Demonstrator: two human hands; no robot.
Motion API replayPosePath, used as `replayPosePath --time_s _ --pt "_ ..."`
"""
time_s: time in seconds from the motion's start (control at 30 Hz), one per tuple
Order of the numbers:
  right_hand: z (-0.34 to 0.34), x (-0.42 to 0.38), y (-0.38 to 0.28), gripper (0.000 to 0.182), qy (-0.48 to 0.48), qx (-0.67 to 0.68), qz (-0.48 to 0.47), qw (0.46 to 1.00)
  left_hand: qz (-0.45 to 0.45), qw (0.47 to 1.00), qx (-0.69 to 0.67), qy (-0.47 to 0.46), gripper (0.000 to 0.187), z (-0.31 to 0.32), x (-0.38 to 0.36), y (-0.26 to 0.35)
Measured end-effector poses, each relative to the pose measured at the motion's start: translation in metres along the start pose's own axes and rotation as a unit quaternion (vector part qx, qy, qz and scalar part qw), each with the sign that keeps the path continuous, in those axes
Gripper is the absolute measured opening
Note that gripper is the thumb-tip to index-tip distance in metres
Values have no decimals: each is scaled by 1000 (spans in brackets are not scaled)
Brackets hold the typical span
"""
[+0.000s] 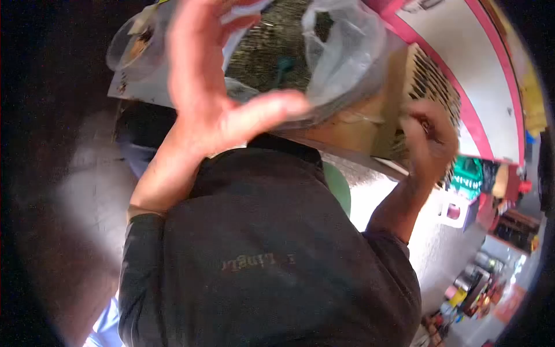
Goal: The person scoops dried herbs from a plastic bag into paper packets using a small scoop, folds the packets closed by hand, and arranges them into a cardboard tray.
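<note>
My left hand [211,104] is raised close to the camera at the upper left, its thumb stretched out to the right and nothing visible held in it. At the right, my right hand [429,130] is curled beside a tray of many small dark pieces [425,75]; its fingers are bent and blurred, and what they hold, if anything, is too small to name. Between the hands stands a container of small dark pieces [263,49], lined with a clear plastic bag [352,55]. A small teal object [283,65] lies on those pieces.
A clear plastic cup or bag [136,49] is at the upper left on a white surface. A white and pink panel [462,52] stands at the upper right. A green basket [466,175], a white crate [454,209] and assorted goods fill the lower right.
</note>
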State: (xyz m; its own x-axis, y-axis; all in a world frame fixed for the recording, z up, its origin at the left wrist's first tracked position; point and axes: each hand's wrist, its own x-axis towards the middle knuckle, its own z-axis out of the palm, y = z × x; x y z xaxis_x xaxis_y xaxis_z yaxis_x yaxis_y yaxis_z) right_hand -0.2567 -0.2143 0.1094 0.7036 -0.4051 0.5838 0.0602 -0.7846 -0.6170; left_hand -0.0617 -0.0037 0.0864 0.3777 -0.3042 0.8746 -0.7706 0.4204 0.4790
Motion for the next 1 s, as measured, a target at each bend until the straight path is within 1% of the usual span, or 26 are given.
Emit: replayPosePath --time_s 0.03,0.07,0.1,0.13,0.2,0.23,0.3,0.33,0.43,0.67,0.9,1.0 --pt "6 5 -15 9 -22 116 -41 992 -1 1000 21 1 78 -7 15 16" --pt "19 13 -25 7 -40 229 -138 963 13 999 44 8 77 -13 23 29" --pt "29 20 -33 5 -55 341 -233 909 25 997 64 21 77 -20 26 40" --pt "38 28 -43 5 -61 366 -241 897 35 995 83 30 76 -28 26 51" --pt "45 46 -61 15 -219 433 -169 858 48 991 119 49 75 -37 22 70" --pt "47 56 -75 20 -299 457 -136 826 52 987 137 59 75 -43 16 78" --pt "37 74 -105 31 -460 482 -71 742 55 979 179 78 74 -53 7 93" --pt "35 83 -112 30 -488 496 -65 715 56 974 201 85 73 -60 2 98" --pt "42 94 -126 26 -512 547 -42 661 55 960 254 105 72 -71 -8 114" --pt "50 96 -151 18 -533 620 9 576 79 938 313 121 69 -91 -12 124" --pt "57 94 -171 12 -524 649 107 541 100 936 313 127 66 -106 -6 106" --pt "55 86 -180 10 -505 652 153 545 113 938 300 130 65 -109 -2 103"
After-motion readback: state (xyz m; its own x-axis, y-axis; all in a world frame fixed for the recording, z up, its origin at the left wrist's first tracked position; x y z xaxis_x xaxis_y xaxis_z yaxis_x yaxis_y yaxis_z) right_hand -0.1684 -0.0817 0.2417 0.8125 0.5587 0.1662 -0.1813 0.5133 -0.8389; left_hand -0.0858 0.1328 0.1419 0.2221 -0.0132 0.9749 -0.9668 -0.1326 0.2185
